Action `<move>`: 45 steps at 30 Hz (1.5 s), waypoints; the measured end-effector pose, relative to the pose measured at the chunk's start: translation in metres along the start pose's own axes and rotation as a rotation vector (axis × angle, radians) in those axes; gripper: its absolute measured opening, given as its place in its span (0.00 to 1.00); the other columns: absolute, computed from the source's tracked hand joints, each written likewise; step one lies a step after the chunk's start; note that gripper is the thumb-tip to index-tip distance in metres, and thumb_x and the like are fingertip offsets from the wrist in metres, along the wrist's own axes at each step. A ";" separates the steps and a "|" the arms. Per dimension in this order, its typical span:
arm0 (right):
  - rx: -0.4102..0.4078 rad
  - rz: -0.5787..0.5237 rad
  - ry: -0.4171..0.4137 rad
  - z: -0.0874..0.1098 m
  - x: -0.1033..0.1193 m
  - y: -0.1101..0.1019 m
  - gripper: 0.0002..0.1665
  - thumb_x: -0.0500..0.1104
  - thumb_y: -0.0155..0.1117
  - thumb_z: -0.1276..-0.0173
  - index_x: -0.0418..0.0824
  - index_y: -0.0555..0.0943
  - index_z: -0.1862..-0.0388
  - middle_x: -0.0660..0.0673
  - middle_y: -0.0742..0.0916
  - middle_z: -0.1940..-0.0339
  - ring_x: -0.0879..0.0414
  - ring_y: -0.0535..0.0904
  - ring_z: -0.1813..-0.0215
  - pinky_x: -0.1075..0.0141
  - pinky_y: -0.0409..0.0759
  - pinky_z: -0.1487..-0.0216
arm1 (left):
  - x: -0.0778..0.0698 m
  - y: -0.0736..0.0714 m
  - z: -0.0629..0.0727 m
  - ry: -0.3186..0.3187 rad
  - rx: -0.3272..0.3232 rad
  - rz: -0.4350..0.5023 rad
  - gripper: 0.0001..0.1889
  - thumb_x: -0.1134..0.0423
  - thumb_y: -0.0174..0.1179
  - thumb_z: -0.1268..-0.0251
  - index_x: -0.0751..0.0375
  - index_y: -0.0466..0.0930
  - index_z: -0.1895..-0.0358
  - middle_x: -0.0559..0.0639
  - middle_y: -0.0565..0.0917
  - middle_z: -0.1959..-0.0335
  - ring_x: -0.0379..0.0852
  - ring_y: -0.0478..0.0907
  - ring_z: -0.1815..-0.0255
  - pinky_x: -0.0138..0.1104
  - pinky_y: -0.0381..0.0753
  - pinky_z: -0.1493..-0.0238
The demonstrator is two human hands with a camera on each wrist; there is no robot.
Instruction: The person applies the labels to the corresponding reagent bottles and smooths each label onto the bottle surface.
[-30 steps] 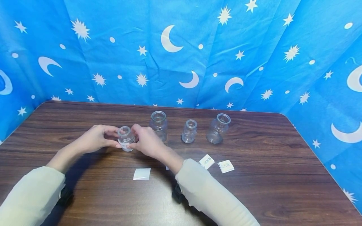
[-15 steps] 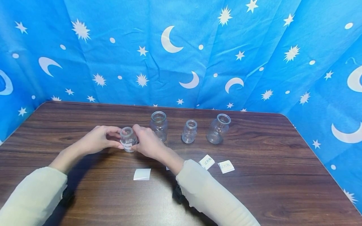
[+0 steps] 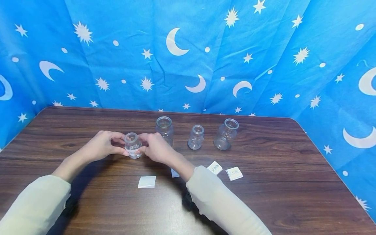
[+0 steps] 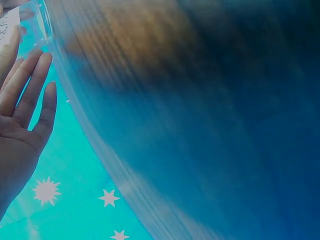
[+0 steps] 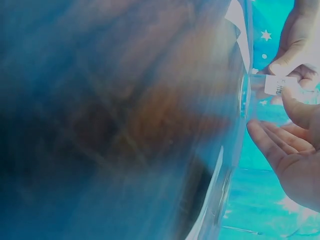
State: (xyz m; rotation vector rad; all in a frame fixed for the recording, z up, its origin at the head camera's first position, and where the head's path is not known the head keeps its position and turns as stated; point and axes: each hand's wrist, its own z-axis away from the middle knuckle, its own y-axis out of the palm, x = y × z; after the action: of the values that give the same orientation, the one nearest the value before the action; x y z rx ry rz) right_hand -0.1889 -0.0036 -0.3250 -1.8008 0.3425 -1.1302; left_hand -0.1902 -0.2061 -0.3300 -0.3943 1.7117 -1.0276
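Observation:
A small clear glass jar (image 3: 132, 142) stands upright on the left half of the table, held between both hands. My left hand (image 3: 101, 147) grips its left side with thumb and fingers. From the right, my right hand (image 3: 158, 148) holds the jar, its thumb lying over a white label (image 3: 132, 152) on the front. Handwriting shows on that label (image 5: 276, 85) in the right wrist view, beside the right thumb. In the left wrist view, the left hand (image 4: 22, 110) has several fingers extended near the jar's base.
Behind the right hand stands a larger glass jar (image 3: 165, 130). Further right are a small jar (image 3: 196, 138) and another large one (image 3: 226, 135). White paper labels lie in front: a blank one (image 3: 147, 182), one partly under the forearm (image 3: 174, 172), and written ones (image 3: 234, 173).
The jar has shifted slightly right, and its label came more into view, then was partly covered as my right thumb slid left across it. My left hand followed slightly to the right.

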 end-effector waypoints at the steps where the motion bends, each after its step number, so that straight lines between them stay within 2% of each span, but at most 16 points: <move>1: 0.003 -0.001 0.001 0.000 0.000 0.000 0.22 0.43 0.67 0.43 0.40 0.78 0.49 0.48 0.85 0.58 0.61 0.80 0.56 0.75 0.73 0.56 | 0.000 0.000 0.000 0.004 0.000 0.002 0.19 0.58 0.70 0.56 0.64 0.81 0.60 0.50 0.85 0.67 0.48 0.81 0.61 0.46 0.76 0.58; 9: -0.005 0.010 -0.004 -0.001 -0.001 0.001 0.25 0.44 0.67 0.43 0.42 0.77 0.46 0.48 0.85 0.58 0.60 0.80 0.56 0.75 0.73 0.57 | -0.002 -0.003 -0.001 -0.004 0.001 -0.031 0.16 0.62 0.71 0.57 0.63 0.82 0.62 0.49 0.85 0.69 0.48 0.81 0.63 0.45 0.77 0.60; 13: 0.006 -0.016 0.025 0.000 -0.001 0.000 0.30 0.48 0.64 0.41 0.44 0.72 0.39 0.48 0.83 0.51 0.62 0.79 0.58 0.74 0.73 0.57 | 0.001 -0.004 0.000 0.000 -0.007 -0.051 0.16 0.63 0.70 0.54 0.64 0.81 0.60 0.50 0.85 0.68 0.49 0.81 0.62 0.47 0.76 0.58; 17: 0.033 -0.107 0.066 0.002 -0.001 -0.001 0.33 0.49 0.61 0.37 0.45 0.66 0.34 0.47 0.81 0.47 0.61 0.77 0.50 0.71 0.72 0.51 | 0.004 -0.005 0.003 -0.008 -0.017 -0.054 0.18 0.63 0.69 0.52 0.65 0.80 0.57 0.52 0.84 0.66 0.52 0.80 0.60 0.50 0.74 0.55; 20: 0.065 -0.175 0.068 0.004 -0.003 -0.004 0.32 0.47 0.61 0.37 0.44 0.67 0.35 0.47 0.82 0.49 0.60 0.75 0.45 0.70 0.70 0.47 | 0.006 -0.006 0.004 -0.015 -0.027 -0.051 0.18 0.63 0.68 0.51 0.65 0.80 0.56 0.52 0.85 0.66 0.53 0.80 0.59 0.51 0.73 0.54; 25: 0.170 -0.258 0.044 0.009 -0.010 -0.020 0.28 0.47 0.61 0.37 0.41 0.71 0.39 0.46 0.82 0.48 0.60 0.76 0.46 0.70 0.69 0.46 | 0.009 -0.007 0.006 -0.010 -0.046 -0.067 0.15 0.63 0.67 0.50 0.65 0.81 0.58 0.51 0.85 0.68 0.52 0.81 0.61 0.51 0.72 0.54; 30: 0.280 -0.220 -0.015 0.025 -0.025 -0.047 0.25 0.50 0.59 0.35 0.41 0.74 0.42 0.47 0.80 0.45 0.59 0.74 0.45 0.68 0.69 0.45 | 0.012 -0.011 0.010 -0.004 -0.061 -0.093 0.13 0.65 0.65 0.47 0.65 0.81 0.57 0.52 0.85 0.66 0.52 0.80 0.60 0.51 0.72 0.53; 33: 0.324 -0.212 -0.056 0.037 -0.037 -0.060 0.23 0.47 0.59 0.35 0.38 0.75 0.44 0.46 0.83 0.51 0.59 0.77 0.49 0.69 0.71 0.48 | 0.012 -0.014 0.014 -0.014 -0.072 -0.110 0.13 0.66 0.63 0.45 0.64 0.80 0.55 0.54 0.84 0.65 0.55 0.79 0.58 0.53 0.70 0.52; 37: 0.345 -0.222 -0.051 0.055 -0.054 -0.072 0.21 0.44 0.62 0.38 0.35 0.76 0.48 0.48 0.85 0.60 0.61 0.79 0.57 0.69 0.73 0.52 | 0.010 -0.017 0.022 -0.030 -0.073 -0.145 0.13 0.64 0.63 0.44 0.64 0.80 0.56 0.54 0.84 0.65 0.56 0.79 0.58 0.54 0.70 0.54; 41: 0.361 -0.191 -0.025 0.072 -0.065 -0.077 0.21 0.42 0.65 0.41 0.33 0.77 0.51 0.48 0.84 0.64 0.60 0.79 0.60 0.69 0.74 0.56 | 0.004 -0.019 0.032 -0.043 -0.054 -0.181 0.11 0.60 0.62 0.43 0.61 0.81 0.59 0.46 0.82 0.69 0.49 0.79 0.64 0.50 0.74 0.59; 45: 0.358 -0.151 -0.018 0.086 -0.072 -0.076 0.20 0.42 0.67 0.43 0.35 0.78 0.52 0.47 0.83 0.63 0.57 0.78 0.59 0.67 0.75 0.56 | -0.013 -0.015 0.041 0.016 -0.009 -0.178 0.12 0.56 0.62 0.43 0.58 0.82 0.60 0.39 0.81 0.70 0.39 0.77 0.68 0.41 0.76 0.63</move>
State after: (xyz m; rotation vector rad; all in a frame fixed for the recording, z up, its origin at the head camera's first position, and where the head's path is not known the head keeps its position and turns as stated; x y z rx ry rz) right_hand -0.1751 0.1310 -0.3119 -1.5364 -0.0103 -1.1944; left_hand -0.1516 -0.2237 -0.3137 -0.5536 1.7192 -1.1536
